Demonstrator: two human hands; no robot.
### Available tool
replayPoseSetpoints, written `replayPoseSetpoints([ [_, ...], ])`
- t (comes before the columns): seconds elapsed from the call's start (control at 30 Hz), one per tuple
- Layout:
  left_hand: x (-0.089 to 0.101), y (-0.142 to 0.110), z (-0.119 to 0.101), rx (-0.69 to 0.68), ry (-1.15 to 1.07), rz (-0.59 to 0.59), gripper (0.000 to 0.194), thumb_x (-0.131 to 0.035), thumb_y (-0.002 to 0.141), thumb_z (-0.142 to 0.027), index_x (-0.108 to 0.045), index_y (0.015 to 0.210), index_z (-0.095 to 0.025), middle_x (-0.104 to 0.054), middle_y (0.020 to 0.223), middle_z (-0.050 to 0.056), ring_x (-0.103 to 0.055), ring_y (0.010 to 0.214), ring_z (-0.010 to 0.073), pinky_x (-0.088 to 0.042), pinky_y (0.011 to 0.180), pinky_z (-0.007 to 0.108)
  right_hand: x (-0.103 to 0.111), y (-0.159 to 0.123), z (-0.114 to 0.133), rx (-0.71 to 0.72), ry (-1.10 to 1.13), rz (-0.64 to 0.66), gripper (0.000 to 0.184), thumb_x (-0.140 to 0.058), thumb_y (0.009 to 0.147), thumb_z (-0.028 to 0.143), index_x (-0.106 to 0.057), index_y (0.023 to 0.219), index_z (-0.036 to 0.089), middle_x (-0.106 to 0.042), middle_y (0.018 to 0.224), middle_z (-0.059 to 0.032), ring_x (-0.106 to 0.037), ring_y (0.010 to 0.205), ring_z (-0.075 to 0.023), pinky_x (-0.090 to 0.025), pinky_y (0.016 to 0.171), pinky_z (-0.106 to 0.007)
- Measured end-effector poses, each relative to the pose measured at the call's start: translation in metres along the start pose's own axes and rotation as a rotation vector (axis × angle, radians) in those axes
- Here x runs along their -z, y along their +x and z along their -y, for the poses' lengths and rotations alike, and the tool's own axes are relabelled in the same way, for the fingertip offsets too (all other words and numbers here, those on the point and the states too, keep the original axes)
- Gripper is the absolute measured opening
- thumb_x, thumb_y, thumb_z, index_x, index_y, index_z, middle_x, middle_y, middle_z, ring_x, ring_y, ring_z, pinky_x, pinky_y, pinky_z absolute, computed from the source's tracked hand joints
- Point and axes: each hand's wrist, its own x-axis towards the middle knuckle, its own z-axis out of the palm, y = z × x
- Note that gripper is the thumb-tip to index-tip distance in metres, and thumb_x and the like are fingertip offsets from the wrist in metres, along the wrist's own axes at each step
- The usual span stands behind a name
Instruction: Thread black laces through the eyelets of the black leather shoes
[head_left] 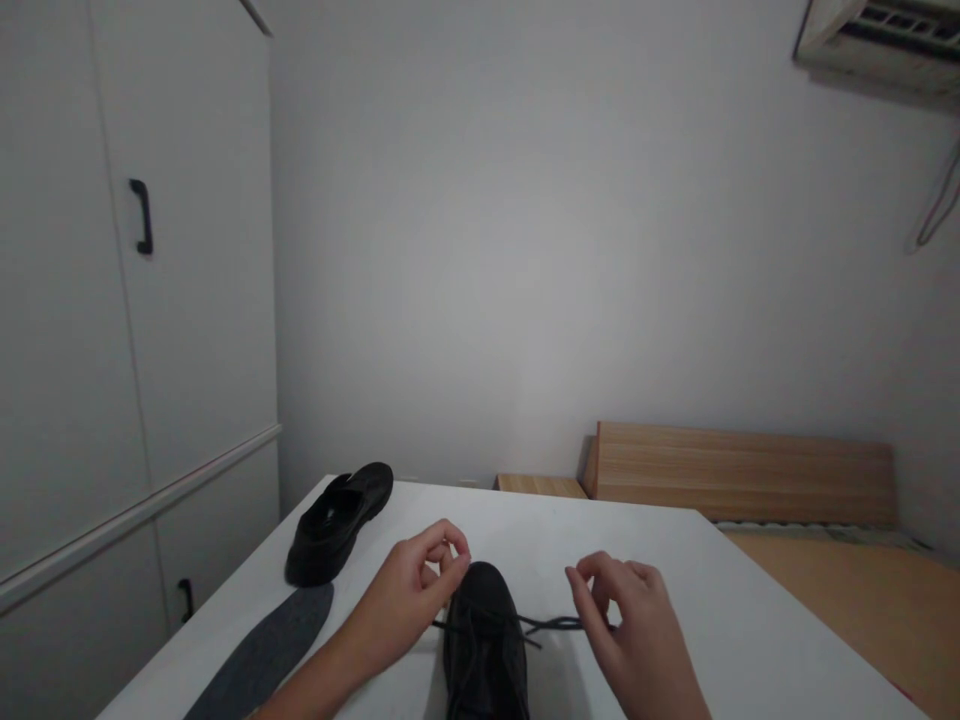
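Note:
A black lace-up shoe stands on the white table in front of me, toe pointing away. Its dark shoelace stretches out sideways across the shoe. My left hand is beside the shoe's left edge, thumb and index finger closed in a pinch near the toe. A short bit of lace shows just below those fingers. To the right of the shoe, my right hand is also closed in a pinch. The lace runs behind its thumb. Whether either pinch holds lace cannot be made out.
A second black shoe rests at the table's far left corner. Near it lies a dark grey insole. White cabinets flank the table on the left; a bed with a wooden headboard stands at the right.

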Motion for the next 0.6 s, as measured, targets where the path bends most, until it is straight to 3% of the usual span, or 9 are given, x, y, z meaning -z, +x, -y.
replayPoseSetpoints([
  [0.1, 0.004, -0.013, -0.019, -0.019, 0.235, 0.115, 0.023, -0.052, 0.091, -0.038, -0.064, 0.086, -0.02, -0.054, 0.064, -0.005, -0.047, 0.054, 0.0107, -0.031, 0.052, 0.021, 0.001, 0.002, 0.016, 0.352, -0.238, 0.016, 0.014, -0.054, 0.09, 0.018, -0.06, 0.079, 0.023, -0.065, 0.068, -0.0022, -0.06, 0.07, -0.0255, -0.03, 0.087, -0.05],
  [0.2, 0.01, -0.023, -0.029, -0.023, 0.428, 0.206, 0.022, -0.053, 0.092, -0.037, -0.068, 0.086, -0.023, -0.065, 0.07, -0.002, -0.057, 0.064, 0.0149, -0.035, 0.06, 0.022, -0.007, -0.001, 0.035, 0.646, -0.28, -0.001, 0.029, -0.041, 0.091, 0.006, -0.063, 0.081, 0.022, -0.068, 0.072, -0.0046, -0.06, 0.081, -0.0261, -0.026, 0.096, -0.052],
  [0.3, 0.014, -0.027, -0.025, -0.02, 0.582, 0.23, 0.024, -0.049, 0.094, -0.036, -0.068, 0.086, -0.024, -0.069, 0.074, 0.001, -0.062, 0.071, 0.0194, -0.036, 0.063, 0.025, -0.017, -0.008, 0.049, 0.87, -0.25, 0.006, 0.039, -0.034, 0.094, 0.003, -0.065, 0.08, 0.022, -0.07, 0.07, -0.0037, -0.06, 0.082, -0.0238, -0.03, 0.101, -0.048],
  [0.47, 0.019, -0.037, -0.02, 0.05, 0.667, 0.319, 0.028, -0.042, 0.096, -0.03, -0.068, 0.087, -0.024, -0.073, 0.081, 0.006, -0.068, 0.078, 0.0258, -0.038, 0.065, 0.028, -0.021, -0.016, 0.055, 1.041, -0.255, 0.116, 0.031, -0.042, 0.097, 0.011, -0.069, 0.088, 0.021, -0.076, 0.085, -0.0056, -0.062, 0.092, -0.0228, -0.043, 0.096, -0.039],
  [0.6, 0.021, -0.043, -0.022, 0.083, 0.786, 0.238, 0.029, -0.041, 0.095, -0.03, -0.069, 0.094, -0.023, -0.074, 0.082, 0.01, -0.07, 0.079, 0.0281, -0.043, 0.067, 0.031, -0.016, -0.012, 0.05, 1.076, -0.384, 0.16, 0.018, -0.057, 0.094, 0.024, -0.072, 0.085, 0.02, -0.076, 0.083, -0.0057, -0.062, 0.092, -0.0248, -0.044, 0.097, -0.041],
])
